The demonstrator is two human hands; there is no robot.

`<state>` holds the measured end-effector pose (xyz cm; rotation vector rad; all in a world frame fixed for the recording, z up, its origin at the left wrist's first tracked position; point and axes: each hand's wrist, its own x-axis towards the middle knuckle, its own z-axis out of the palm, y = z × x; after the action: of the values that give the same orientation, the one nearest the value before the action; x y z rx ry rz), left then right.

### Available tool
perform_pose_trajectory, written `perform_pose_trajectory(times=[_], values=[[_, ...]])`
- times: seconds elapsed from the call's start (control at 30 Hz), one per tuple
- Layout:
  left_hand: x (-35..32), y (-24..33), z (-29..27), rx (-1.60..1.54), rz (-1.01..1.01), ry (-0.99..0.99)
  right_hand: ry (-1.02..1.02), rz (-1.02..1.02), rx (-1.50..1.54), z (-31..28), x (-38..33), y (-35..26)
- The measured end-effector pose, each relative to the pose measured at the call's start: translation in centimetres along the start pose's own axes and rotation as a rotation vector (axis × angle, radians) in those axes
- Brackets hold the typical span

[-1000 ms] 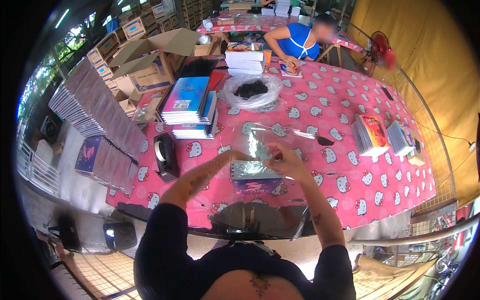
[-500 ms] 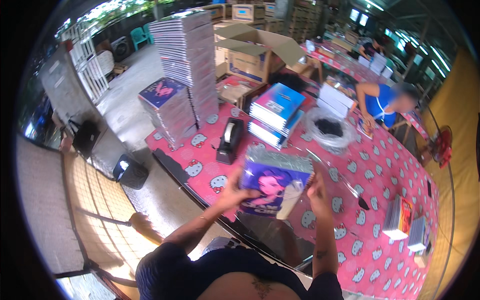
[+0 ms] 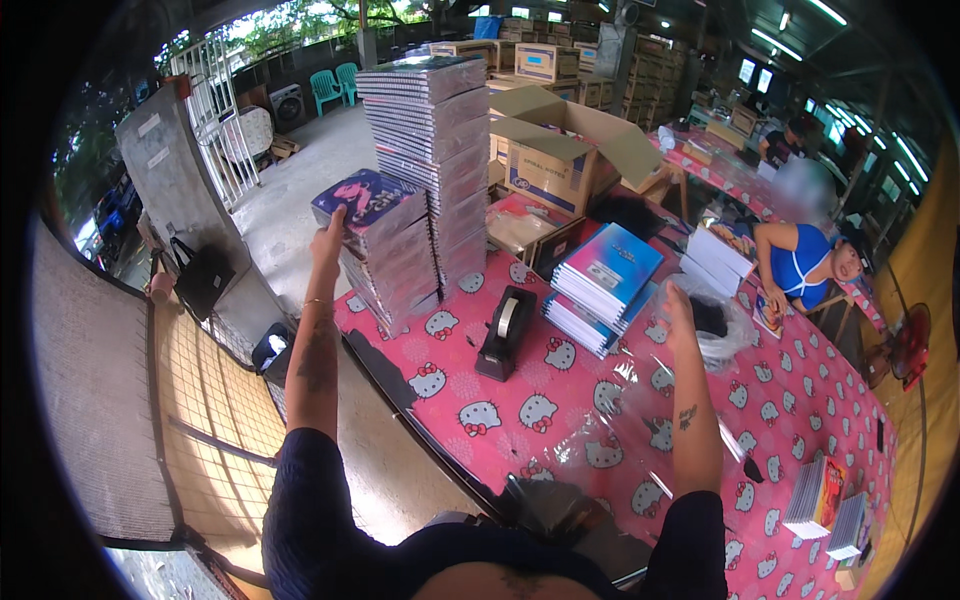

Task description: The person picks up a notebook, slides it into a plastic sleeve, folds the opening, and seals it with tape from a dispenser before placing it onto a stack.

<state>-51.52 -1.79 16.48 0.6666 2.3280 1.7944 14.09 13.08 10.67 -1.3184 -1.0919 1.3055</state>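
The fingers of the left hand (image 3: pixel 327 240) are hidden behind the lower stack of wrapped books (image 3: pixel 385 250) at upper centre-left. The right hand (image 3: pixel 678 318) is seen from behind, so its grip cannot be told. A face at upper right is blurred. The stacks of booklets (image 3: pixel 830 505) at lower right are too small to be read.

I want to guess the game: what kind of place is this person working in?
Probably a packing workshop or warehouse. Tall stacks of wrapped books stand on a pink cartoon-cat table, with a tape dispenser and an open cardboard box. The left hand touches a shorter stack.
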Motion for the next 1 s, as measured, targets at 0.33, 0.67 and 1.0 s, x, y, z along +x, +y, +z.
perform_pose_trajectory(times=[0.33,0.67,1.0], values=[[0.9,-1.1,1.6,0.139,0.287,0.223,0.032,0.105,0.071,0.8,7.0,-0.9],[-20.6,12.1,12.5,-0.181,0.949,-0.375,0.050,-0.195,0.065,0.1,10.8,-1.6],[-25.4,8.9,18.5,-0.674,0.309,-1.374,-0.310,-0.692,0.109,7.3,-8.5,-8.0]])
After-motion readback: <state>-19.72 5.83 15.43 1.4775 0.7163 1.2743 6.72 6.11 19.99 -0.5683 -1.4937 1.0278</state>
